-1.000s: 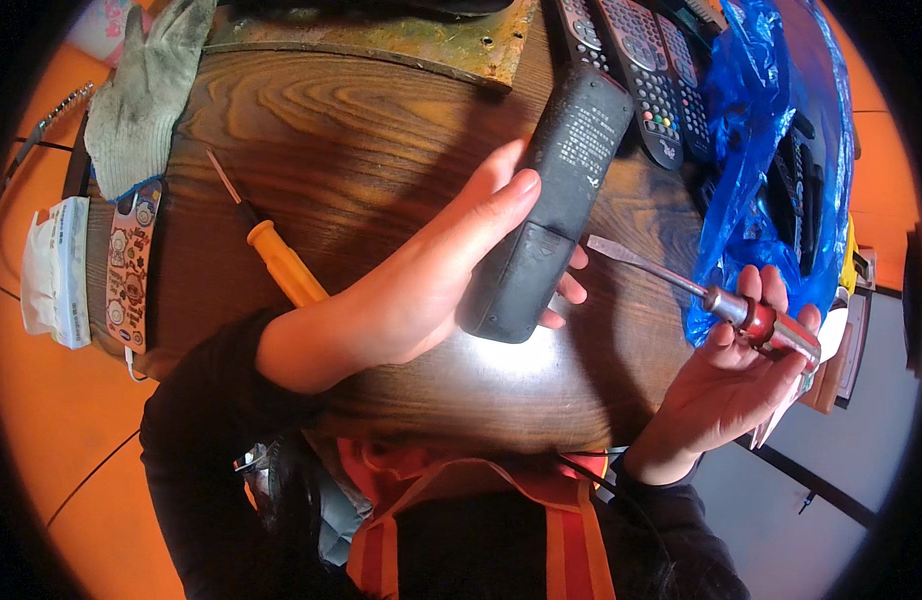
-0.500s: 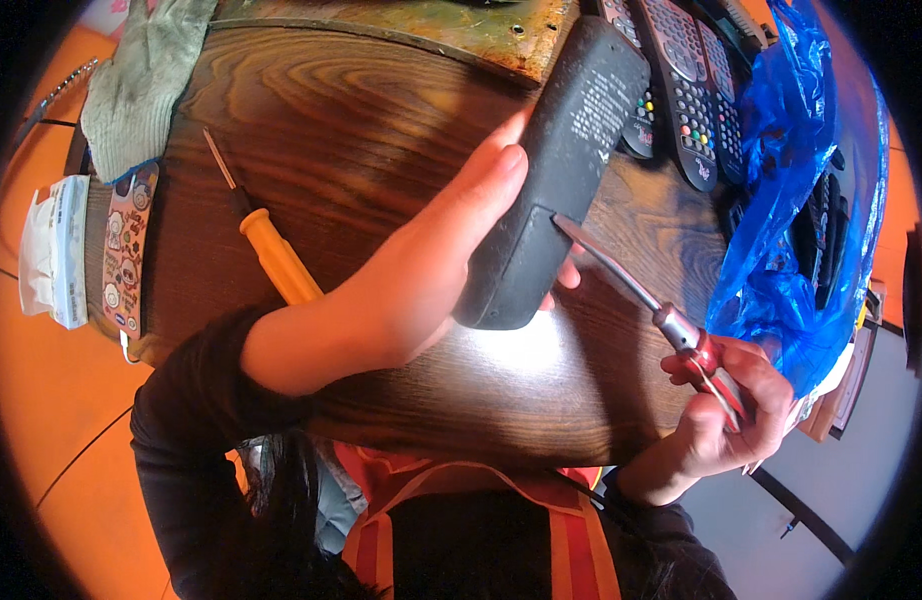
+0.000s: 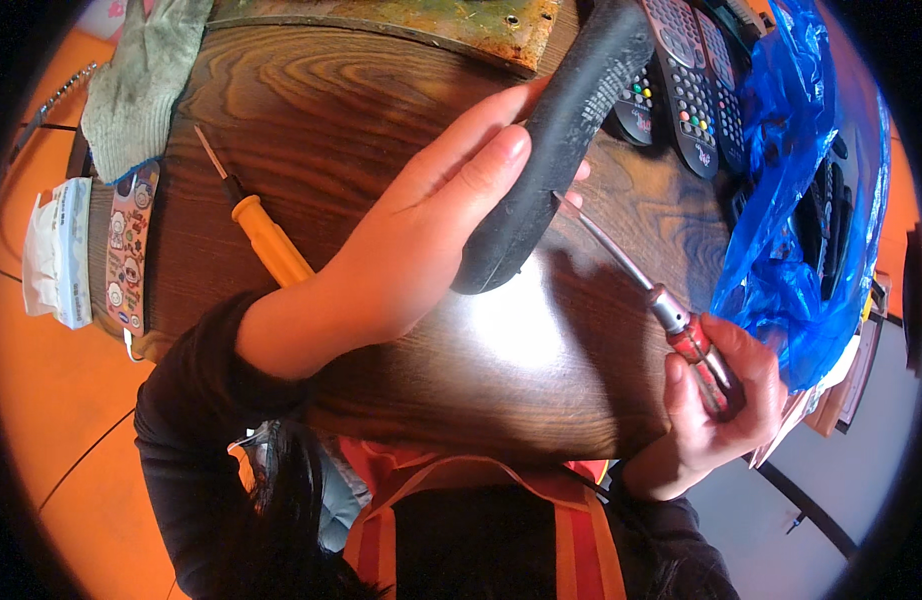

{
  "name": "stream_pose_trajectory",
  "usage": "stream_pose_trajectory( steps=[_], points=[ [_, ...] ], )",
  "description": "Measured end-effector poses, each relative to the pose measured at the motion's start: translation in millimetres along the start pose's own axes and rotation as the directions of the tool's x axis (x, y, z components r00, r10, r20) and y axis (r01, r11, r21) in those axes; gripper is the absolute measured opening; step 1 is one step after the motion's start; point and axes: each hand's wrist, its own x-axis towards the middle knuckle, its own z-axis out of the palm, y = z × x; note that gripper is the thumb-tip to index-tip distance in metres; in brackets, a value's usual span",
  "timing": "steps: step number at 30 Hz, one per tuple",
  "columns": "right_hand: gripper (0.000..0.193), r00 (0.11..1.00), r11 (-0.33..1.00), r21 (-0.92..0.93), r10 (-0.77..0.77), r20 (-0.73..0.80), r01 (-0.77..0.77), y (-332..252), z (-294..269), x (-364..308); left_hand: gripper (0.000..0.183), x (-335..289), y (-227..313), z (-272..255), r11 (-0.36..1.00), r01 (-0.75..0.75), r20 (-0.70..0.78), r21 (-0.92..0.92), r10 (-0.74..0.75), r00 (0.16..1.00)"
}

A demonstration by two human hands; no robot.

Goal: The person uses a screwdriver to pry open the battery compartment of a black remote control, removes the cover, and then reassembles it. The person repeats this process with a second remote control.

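Observation:
My left hand (image 3: 421,220) is wrapped round a black remote control (image 3: 556,140), held tilted above the table with its printed back partly in view. My right hand (image 3: 726,395) grips the red handle of a flat-bladed screwdriver (image 3: 626,262). Its shaft slants up to the left, and the tip meets the edge of the remote's casing. Whether the tip sits in a seam I cannot tell. A bright patch of light falls on the wood below the remote.
On the dark wooden table (image 3: 311,90) lies an orange-handled screwdriver (image 3: 271,240), left of my left hand. A grey work glove (image 3: 146,95), a patterned phone (image 3: 131,250) and a tissue pack (image 3: 61,255) line the left edge. Several remotes (image 3: 696,110) and a blue plastic bag (image 3: 781,220) are at right.
The remote has been turned in my left hand so its back shows more edge-on, and its lower end has risen. The screwdriver tip has shifted slightly up with it.

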Motion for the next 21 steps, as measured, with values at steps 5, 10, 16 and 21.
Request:
stream_pose_trajectory(
  steps=[5, 10, 16, 21],
  points=[
    [0.044, 0.952, 0.913, 0.31, 0.299, -0.07, -0.264, 3.9, -5.9, 0.3, 0.051, 0.4, 7.8, -3.5, 0.982, -0.178, 0.112, 0.058, 0.171, 0.979],
    [0.064, 0.857, 0.676, 0.672, 0.502, -0.118, -0.303, 15.5, -8.8, 0.8, 0.069, -5.9, 10.6, -6.6, 0.882, -0.393, 0.138, 0.26, 0.369, 0.919],
    [0.059, 0.907, 0.516, 0.809, 0.419, 0.047, -0.281, 21.8, -9.1, -3.6, 0.056, -8.9, 1.6, -1.3, 0.763, -0.349, -0.019, 0.544, 0.428, 0.904],
    [0.055, 0.886, 0.61, 0.722, 0.464, 0.009, -0.327, 9.4, -10.9, -5.2, 0.044, -8.4, -2.0, 1.3, 0.661, -0.436, 0.002, 0.61, 0.549, 0.836]
  ],
)
